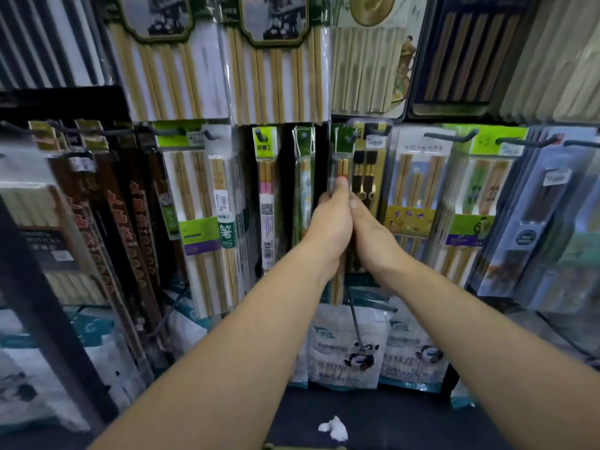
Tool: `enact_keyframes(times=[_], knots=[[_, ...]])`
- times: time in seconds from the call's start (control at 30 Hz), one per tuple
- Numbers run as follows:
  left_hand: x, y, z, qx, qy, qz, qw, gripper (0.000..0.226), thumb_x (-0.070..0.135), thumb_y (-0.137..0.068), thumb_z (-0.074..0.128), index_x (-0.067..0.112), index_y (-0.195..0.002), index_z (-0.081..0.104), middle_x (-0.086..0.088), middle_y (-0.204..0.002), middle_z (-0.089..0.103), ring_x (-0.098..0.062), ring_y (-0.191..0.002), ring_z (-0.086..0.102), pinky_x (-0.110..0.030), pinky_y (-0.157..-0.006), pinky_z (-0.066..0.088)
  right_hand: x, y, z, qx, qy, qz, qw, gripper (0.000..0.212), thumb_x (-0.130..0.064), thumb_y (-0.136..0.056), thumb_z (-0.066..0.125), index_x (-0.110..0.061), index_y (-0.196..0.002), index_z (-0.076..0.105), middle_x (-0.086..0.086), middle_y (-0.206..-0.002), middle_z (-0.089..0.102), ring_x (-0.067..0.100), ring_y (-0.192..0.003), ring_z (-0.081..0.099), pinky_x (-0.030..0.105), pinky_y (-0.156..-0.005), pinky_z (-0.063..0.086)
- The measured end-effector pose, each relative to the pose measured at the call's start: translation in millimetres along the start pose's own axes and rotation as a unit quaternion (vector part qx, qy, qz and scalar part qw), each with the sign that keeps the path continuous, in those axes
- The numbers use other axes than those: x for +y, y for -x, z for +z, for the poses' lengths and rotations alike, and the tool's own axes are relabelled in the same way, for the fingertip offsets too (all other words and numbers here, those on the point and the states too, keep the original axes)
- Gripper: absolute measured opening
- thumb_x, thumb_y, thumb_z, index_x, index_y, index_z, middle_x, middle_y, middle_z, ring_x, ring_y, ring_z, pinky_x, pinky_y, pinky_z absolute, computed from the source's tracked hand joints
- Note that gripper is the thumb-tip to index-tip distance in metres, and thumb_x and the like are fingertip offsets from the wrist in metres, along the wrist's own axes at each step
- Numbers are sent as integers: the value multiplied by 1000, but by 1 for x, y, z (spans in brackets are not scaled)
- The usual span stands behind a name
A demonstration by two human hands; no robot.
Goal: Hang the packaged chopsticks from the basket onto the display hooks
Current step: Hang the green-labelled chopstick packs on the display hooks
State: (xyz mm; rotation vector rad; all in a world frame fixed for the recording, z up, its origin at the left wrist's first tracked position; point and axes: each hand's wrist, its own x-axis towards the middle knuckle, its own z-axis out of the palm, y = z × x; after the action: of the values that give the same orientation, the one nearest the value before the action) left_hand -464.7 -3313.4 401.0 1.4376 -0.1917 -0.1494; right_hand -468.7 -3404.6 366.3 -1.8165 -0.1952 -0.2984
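Hanging step: left hand (331,228) and right hand (373,237), fingers clamped on chopstick pack (342,159) at hook (350,135). Next, probably: seat the hole, then release.

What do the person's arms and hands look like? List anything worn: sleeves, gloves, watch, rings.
The left forearm and right forearm are bare to the frame's edge: no sleeves show. The left hand and right hand wear no gloves; no watch, bracelet or ring shows. Parts of both hands are hidden behind the packaged chopsticks.
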Motion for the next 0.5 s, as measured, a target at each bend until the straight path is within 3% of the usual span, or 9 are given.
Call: enact_keyframes(times=[0.17, 0.3, 0.4, 0.5], knots=[[-10, 14, -4, -4, -46, 0, 999, 68, 58, -108, 32, 20, -164, 24, -5, -163, 39, -23, -148, 37, -31, -109, 28, 13, 9, -2, 5, 17, 12, 1000, 55, -46, -111, 24, -25, -162, 22, -7, -167, 26, 5, -151, 23, 35, -127, 17], [-36, 57, -21, -17, -98, -28, 995, 74, 61, -105, 39, 26, -166, 16, 4, -169, 28, -19, -154, 27, -32, -116, 21, 30, 49, -7, 53, 71, 57, 994, 56, -48, -108, 35, -23, -158, 36, -2, -160, 41, 15, -147, 38, 46, -122, 29], [-63, 98, -44, -39, -74, -44, 995, 65, 53, -103, 52, 28, -160, 33, 8, -162, 40, -14, -148, 38, -27, -108, 29, 45, 95, -3, 86, 119, 44, 988, 33, -38, -107, 43, -25, -132, 61, -4, -126, 66, 12, -118, 61, 45, -104, 49], [-101, 123, -75, -44, -88, -57, 994, 26, 44, -104, 56, 32, -126, 63, 10, -125, 72, -9, -119, 66, -33, -103, 48, 71, 141, 13, 68, 123, 73, 987, 17, -32, -104, 51, -32, -95, 66, 7, -88, 69, 23, -83, 66, 49, -78, 55]])
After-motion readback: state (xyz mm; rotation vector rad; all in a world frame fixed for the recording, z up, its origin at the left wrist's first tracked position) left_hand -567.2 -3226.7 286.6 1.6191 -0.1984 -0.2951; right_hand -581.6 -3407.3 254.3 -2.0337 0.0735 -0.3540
